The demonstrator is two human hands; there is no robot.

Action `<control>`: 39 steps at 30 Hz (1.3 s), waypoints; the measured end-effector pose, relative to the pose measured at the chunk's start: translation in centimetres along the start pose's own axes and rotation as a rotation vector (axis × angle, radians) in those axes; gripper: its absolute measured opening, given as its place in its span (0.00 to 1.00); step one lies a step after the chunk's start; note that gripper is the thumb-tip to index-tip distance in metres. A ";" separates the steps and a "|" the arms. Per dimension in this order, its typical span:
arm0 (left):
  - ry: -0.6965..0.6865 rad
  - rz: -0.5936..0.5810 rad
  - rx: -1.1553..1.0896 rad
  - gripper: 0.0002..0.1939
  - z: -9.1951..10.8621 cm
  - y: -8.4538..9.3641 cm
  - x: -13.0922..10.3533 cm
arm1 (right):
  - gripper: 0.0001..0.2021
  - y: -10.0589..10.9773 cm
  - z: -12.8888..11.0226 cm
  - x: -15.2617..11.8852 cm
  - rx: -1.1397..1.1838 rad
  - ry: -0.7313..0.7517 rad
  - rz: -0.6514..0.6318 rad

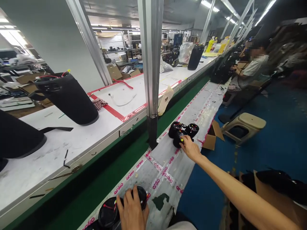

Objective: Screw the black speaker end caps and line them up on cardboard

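I read one word only: "anko", in pink, repeated along the tape strips (165,172) that cross the clear plastic sheet (203,105) covering the desk (168,153).

My right hand (189,147) is extended forward, fingers curled onto the nearest of three black round parts (183,130) clustered on the sheet; coloured wires show on them. My left hand (131,212) rests fingers-down on a second pair of black round parts (112,209) at the near desk edge; whether it grips, I cannot tell.

A vertical aluminium post (151,64) stands just left of the far cluster. Beyond the green belt (134,143), tall black fabric cylinders (68,97) stand on the white bench. An open carton (212,135) and a beige stool (244,124) sit right of the desk. A seated person (251,68) works farther along.
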State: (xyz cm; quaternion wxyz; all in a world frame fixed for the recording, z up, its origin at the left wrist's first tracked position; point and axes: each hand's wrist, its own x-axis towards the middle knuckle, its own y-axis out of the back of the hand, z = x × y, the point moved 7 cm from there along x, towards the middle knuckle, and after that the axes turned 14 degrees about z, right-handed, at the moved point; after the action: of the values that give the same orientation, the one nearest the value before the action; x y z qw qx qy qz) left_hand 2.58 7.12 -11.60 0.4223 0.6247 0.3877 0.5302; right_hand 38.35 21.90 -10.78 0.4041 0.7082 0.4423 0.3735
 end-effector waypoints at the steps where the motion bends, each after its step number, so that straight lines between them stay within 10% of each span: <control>1: 0.005 -0.016 0.026 0.27 -0.2 0.0 0.1 | 0.22 -0.3 0.5 1.0 -0.017 -0.012 0.007; 9: 0.011 -0.017 0.054 0.33 -0.9 -0.6 -0.8 | 0.18 -1.0 1.0 2.4 -0.052 -0.051 -0.024; 16: 0.336 0.116 -0.574 0.28 -2.3 2.8 0.5 | 0.17 7.0 -2.3 -2.1 0.244 0.128 -0.204; 21: 0.683 -0.339 -1.558 0.37 -1.2 5.2 2.5 | 0.21 11.1 -10.6 -8.7 0.788 0.227 -0.612; 26: 0.935 -0.561 -2.047 0.45 1.1 8.6 -0.5 | 0.19 10.2 -17.7 -14.8 1.047 0.311 -1.014; 32: 1.165 -0.202 -1.803 0.49 -1.5 10.4 -3.6 | 0.22 7.9 -16.7 -16.4 0.656 0.388 -0.558; 39: 1.219 -0.057 -1.305 0.56 -4.0 11.7 -5.7 | 0.12 12.8 -20.3 -20.4 0.498 0.977 -0.204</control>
State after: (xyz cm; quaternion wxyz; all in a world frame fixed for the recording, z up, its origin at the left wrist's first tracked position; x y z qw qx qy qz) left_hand -1.75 -1.71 -2.18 0.4275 -0.1403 0.1811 0.8745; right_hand 17.79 4.26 5.26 0.0067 0.4806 0.7194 0.5015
